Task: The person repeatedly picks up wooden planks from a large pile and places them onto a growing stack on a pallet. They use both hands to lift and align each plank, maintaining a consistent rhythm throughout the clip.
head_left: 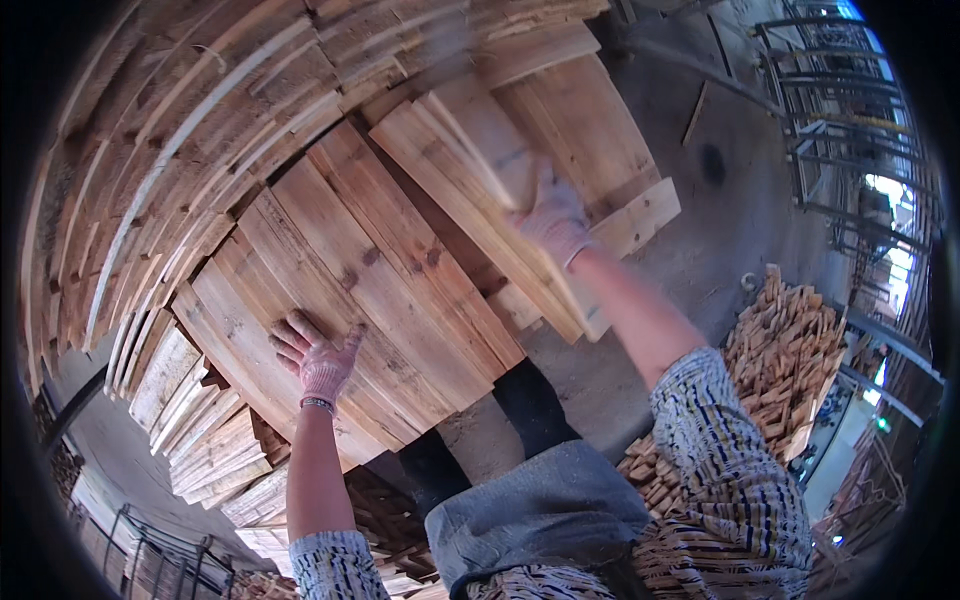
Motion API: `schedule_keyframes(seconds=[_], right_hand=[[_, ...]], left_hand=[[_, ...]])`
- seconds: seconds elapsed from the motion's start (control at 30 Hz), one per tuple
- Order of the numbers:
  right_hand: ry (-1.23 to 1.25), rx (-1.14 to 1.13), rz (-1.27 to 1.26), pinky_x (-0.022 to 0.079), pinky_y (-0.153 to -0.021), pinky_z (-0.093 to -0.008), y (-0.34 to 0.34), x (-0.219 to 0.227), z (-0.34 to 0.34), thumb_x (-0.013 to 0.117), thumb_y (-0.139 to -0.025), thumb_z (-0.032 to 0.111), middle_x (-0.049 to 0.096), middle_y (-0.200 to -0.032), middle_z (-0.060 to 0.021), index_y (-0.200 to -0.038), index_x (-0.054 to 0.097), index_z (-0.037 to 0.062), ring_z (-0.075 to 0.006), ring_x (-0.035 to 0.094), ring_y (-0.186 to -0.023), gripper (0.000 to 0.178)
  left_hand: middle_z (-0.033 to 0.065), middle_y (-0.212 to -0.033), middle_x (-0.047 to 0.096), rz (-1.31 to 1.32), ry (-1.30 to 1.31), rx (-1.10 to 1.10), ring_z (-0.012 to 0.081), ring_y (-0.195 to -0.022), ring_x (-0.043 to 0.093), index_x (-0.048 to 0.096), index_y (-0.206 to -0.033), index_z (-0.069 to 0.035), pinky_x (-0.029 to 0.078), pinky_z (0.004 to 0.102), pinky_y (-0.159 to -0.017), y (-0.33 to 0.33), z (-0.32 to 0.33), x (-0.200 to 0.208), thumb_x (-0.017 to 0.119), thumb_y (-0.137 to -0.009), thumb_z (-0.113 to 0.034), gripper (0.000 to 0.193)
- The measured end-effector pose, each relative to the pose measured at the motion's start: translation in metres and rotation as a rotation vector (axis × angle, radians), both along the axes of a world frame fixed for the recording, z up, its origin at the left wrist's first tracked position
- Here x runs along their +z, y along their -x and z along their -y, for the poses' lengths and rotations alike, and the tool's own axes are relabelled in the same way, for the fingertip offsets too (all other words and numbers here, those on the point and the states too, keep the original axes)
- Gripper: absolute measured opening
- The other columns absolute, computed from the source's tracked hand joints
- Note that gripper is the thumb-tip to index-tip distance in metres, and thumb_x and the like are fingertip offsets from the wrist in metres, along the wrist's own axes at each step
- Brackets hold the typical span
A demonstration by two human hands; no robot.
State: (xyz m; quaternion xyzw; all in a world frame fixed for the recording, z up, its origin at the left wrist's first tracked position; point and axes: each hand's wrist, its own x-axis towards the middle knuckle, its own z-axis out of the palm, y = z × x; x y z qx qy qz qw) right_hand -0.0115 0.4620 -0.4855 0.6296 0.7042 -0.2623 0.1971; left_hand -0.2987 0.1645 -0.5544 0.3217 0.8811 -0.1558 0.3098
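My left hand (322,362), in a pale knitted glove, lies flat with fingers spread on a row of wooden boards (375,265) set side by side. My right hand (556,220), gloved too and blurred by motion, is closed on the near end of a wooden plank (483,135). That plank is tilted above the right-hand boards, and its far end is smeared. Below it are more long boards (430,170), separated from the left row by a dark gap. Right of my right hand, a wide board stack (575,110) has a crosspiece (640,215) at its near end.
Tall stacks of planks (190,130) rise along the left and far side. A heap of small wood offcuts (775,350) sits at the right. Metal racks (845,110) stand at the far right above the concrete floor (700,230). A grey apron (535,515) covers my lap.
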Motion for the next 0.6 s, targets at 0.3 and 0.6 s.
schedule_keyframes(seconds=[0.3,0.6], right_hand=[[0.016,-0.009,-0.030,0.047,-0.103,-0.0480,0.045,0.011,0.047,0.079,-0.076,0.050,0.049,-0.136,-0.0292,-0.157,0.014,0.0022,-0.0445,0.052,-0.126,0.115],[-0.146,0.087,0.001,0.047,-0.105,-0.0458,0.026,-0.018,0.028,0.079,-0.077,0.047,0.050,-0.137,-0.0291,-0.160,0.017,0.0075,-0.0439,0.055,-0.123,0.111]], left_hand=[[0.0360,-0.161,-0.015,0.119,0.060,0.064,0.0577,-0.148,-0.015,-0.012,-0.158,0.000,-0.004,0.0656,-0.119,0.008,0.009,0.012,0.067,-0.071,-0.083,0.144],[0.0344,-0.162,-0.017,0.129,0.119,0.073,0.0550,-0.149,-0.014,-0.016,-0.158,-0.001,-0.001,0.0629,-0.121,0.002,-0.005,0.015,0.071,-0.074,-0.075,0.141]])
